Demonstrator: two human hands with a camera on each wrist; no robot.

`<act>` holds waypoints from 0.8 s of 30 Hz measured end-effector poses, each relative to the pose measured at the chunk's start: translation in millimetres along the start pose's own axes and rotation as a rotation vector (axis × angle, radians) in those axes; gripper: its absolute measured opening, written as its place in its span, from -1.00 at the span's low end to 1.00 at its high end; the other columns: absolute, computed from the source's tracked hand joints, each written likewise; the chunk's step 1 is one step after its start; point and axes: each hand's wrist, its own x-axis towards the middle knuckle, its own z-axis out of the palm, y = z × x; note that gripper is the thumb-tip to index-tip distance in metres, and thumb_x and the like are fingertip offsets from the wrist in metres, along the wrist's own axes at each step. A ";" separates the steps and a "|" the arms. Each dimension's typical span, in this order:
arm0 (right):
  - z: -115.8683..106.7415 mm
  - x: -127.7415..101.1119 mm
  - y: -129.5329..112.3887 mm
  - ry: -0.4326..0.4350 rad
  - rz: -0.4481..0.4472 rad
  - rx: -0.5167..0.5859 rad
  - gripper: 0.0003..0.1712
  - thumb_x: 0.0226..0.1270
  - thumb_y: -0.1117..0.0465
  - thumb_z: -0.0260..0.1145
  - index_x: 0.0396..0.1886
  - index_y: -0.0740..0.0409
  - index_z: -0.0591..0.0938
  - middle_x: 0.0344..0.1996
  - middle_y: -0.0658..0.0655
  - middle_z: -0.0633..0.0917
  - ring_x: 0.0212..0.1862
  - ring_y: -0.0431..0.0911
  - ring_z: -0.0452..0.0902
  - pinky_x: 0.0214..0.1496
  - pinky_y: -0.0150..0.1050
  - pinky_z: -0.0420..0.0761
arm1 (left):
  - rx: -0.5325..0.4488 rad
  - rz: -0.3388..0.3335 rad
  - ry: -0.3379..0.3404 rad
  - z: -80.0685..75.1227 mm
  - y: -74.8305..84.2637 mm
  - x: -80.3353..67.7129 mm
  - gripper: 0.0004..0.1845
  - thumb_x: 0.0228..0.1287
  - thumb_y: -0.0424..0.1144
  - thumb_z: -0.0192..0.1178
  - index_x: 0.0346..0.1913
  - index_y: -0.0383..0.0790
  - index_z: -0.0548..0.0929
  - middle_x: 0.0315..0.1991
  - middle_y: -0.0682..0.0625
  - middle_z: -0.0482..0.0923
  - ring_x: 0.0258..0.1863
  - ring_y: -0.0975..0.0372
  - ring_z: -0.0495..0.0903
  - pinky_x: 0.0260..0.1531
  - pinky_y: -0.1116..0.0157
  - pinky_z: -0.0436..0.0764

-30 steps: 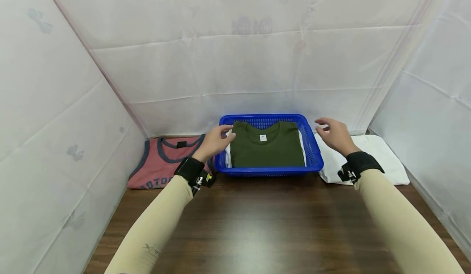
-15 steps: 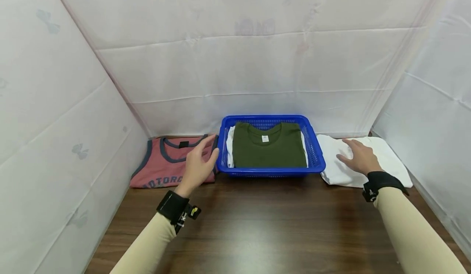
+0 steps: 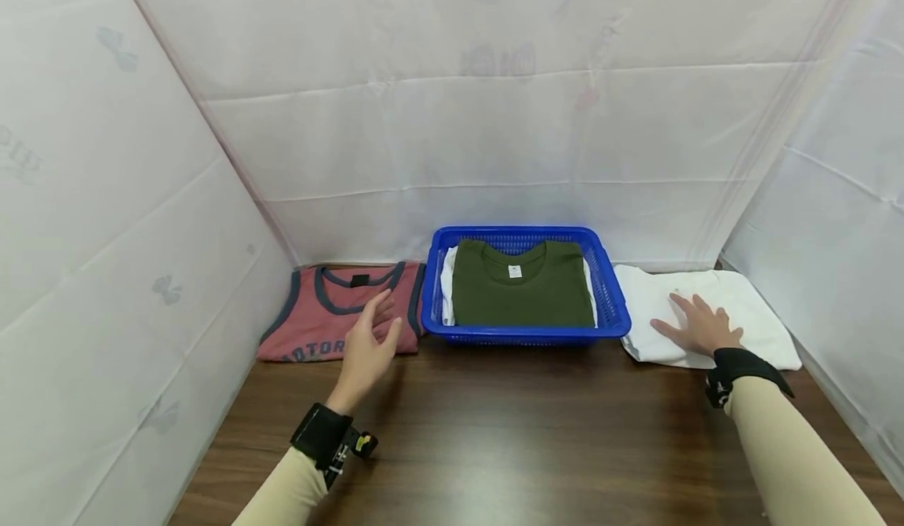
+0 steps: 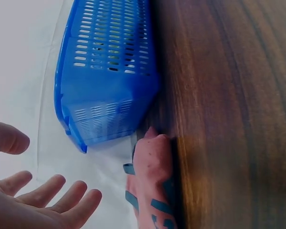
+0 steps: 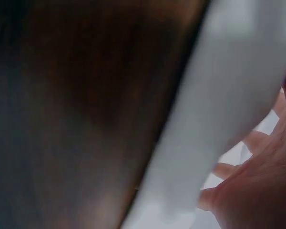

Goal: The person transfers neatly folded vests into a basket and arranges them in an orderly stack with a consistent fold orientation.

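One folded white cloth (image 3: 745, 298) lies by the far right corner of the desk (image 3: 523, 432). Your right hand (image 3: 699, 328) is over it, fingers spread, its grip holding nothing; I can't tell whether it touches. Midway along the far edge, the blue basket (image 3: 526, 332) holds a green shirt (image 3: 523, 302) over something white. Near the far left corner lies a red shirt (image 3: 335, 330); your left hand (image 3: 366, 357), thumb and fingers apart, is empty before it. The work looks part done: basket loaded, two pieces still outside.
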 end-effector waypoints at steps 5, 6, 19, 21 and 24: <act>1.4 -2.3 1.3 -0.027 0.015 -0.023 0.17 0.40 -0.56 -0.05 0.60 0.28 0.09 0.48 0.67 -0.06 0.34 0.81 -0.28 0.14 0.76 -0.18 | 0.001 -0.020 -0.016 0.3 -3.8 -4.9 -0.45 0.52 -0.34 0.17 0.50 -0.19 0.37 0.32 -0.26 0.52 0.25 -0.19 0.55 0.17 -0.13 0.56; 0.9 -2.6 0.4 -0.033 0.018 -0.025 0.17 0.40 -0.56 -0.05 0.59 0.28 0.09 0.48 0.67 -0.05 0.35 0.81 -0.28 0.14 0.76 -0.18 | -0.003 -0.024 -0.019 0.1 -4.2 -5.5 -0.45 0.52 -0.34 0.17 0.50 -0.19 0.37 0.32 -0.26 0.52 0.25 -0.19 0.55 0.17 -0.13 0.55; -0.9 -10.3 0.0 -0.060 0.029 -0.074 0.23 0.33 -0.63 -0.09 0.58 0.28 0.14 0.47 0.67 0.00 0.32 0.79 -0.18 0.16 0.74 -0.09 | -0.019 -0.024 -0.038 -3.9 -6.4 -3.0 -0.46 0.53 -0.37 0.14 0.50 -0.21 0.37 0.31 -0.27 0.53 0.23 -0.20 0.56 0.14 -0.17 0.56; 0.0 -14.2 0.3 -0.056 0.024 -0.084 0.22 0.33 -0.63 -0.07 0.57 0.28 0.17 0.46 0.67 0.02 0.30 0.79 -0.16 0.15 0.75 -0.06 | -0.017 -0.027 -0.044 -4.2 -6.9 -3.8 -0.45 0.53 -0.36 0.14 0.51 -0.20 0.36 0.31 -0.27 0.53 0.23 -0.20 0.56 0.14 -0.16 0.56; 2.7 -21.6 1.1 -0.044 0.016 -0.101 0.23 0.31 -0.65 -0.06 0.56 0.27 0.19 0.45 0.67 0.05 0.29 0.78 -0.12 0.13 0.75 -0.03 | -0.021 -0.031 -0.048 -4.5 -7.6 -5.1 -0.45 0.53 -0.36 0.14 0.51 -0.19 0.36 0.31 -0.26 0.53 0.22 -0.19 0.57 0.14 -0.15 0.57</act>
